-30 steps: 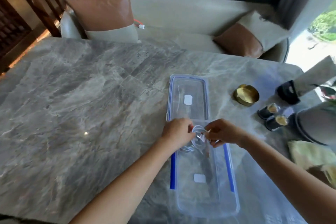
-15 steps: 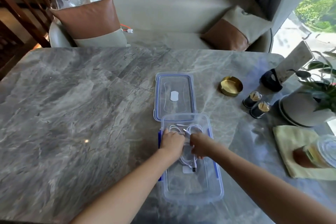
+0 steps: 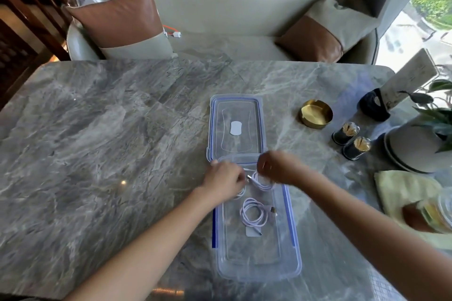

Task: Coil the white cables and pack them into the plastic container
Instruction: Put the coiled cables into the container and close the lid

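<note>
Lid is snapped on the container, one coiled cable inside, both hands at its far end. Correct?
Not quite: the head view shows the lid off, lying on the table beyond the container. The coiled cable is inside, and the left hand and right hand are at its far end.
</note>
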Available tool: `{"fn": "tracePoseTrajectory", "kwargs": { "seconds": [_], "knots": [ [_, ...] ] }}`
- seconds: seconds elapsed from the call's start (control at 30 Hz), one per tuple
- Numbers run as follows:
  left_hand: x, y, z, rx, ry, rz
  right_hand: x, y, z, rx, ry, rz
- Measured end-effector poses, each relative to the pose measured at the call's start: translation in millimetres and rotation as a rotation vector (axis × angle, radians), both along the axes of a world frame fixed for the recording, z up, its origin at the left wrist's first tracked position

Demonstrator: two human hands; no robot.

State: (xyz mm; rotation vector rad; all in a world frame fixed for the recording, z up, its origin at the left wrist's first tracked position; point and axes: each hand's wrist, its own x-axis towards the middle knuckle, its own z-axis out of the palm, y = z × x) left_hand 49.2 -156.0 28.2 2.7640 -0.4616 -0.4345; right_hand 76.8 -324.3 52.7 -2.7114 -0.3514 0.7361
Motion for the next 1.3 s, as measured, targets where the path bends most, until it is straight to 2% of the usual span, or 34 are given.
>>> {"fn": "tracePoseTrajectory", "kwargs": {
  "seconds": [0.07,0.17,0.23,0.3,0.43,0.57,0.73,0.8,0.87,0.97,1.03,1.13,1.23,1.3],
  "knots": [
    [25.2,19.0,9.0,-0.273,0.036,0.241,33.0,-9.8,7.4,0.241,-0.010,-0.237],
    [75.6,45.6,11.2,-0.596,0.195,0.660,79.0,-11.4,-1.2,0.554,0.166,-0.689],
    [94.2,52.8,5.5,-0.657,0.390,0.838,92.4,-9.0,-15.3,0.623,0.327,-0.878],
    [98.2,50.0,-2.3,-0.677,0.570,0.913,94.9,-6.0,-28.3,0.676,0.449,-0.975],
    [110.1,37.5,-13.4,-0.795,0.678,0.996,104.9,3.7,-41.9,0.755,0.490,-1.048],
    [124.7,45.2,-21.2,-0.973,0.698,1.086,119.3,7.2,-39.9,0.849,0.532,-1.082],
    [134.2,61.1,-15.3,-1.364,0.648,1.190,129.2,-22.2,-24.9,1.034,0.501,-1.091],
    [127.2,63.0,-16.0,-1.422,0.664,1.181,122.0,-30.9,-22.8,0.906,0.438,-0.937],
    [112.0,61.1,-19.4,-1.427,0.662,1.180,109.0,-32.2,-27.1,0.700,0.313,-0.683],
    [91.9,50.5,-22.1,-1.363,0.557,1.109,89.3,-20.2,-24.4,0.661,0.354,-0.727],
    [82.7,42.0,-21.0,-1.256,0.408,1.051,81.5,-17.2,-19.0,0.662,0.279,-0.746],
    [61.3,32.1,-21.1,-1.188,0.321,1.033,61.8,-23.3,-16.5,0.624,0.155,-0.674],
    [32.5,25.5,-21.3,-1.104,0.256,1.014,36.1,-26.3,-22.5,0.456,0.062,-0.563],
    [17.1,20.4,-20.3,-1.117,0.169,1.011,21.9,-26.4,-25.3,0.355,-0.022,-0.481]
  ]
}}
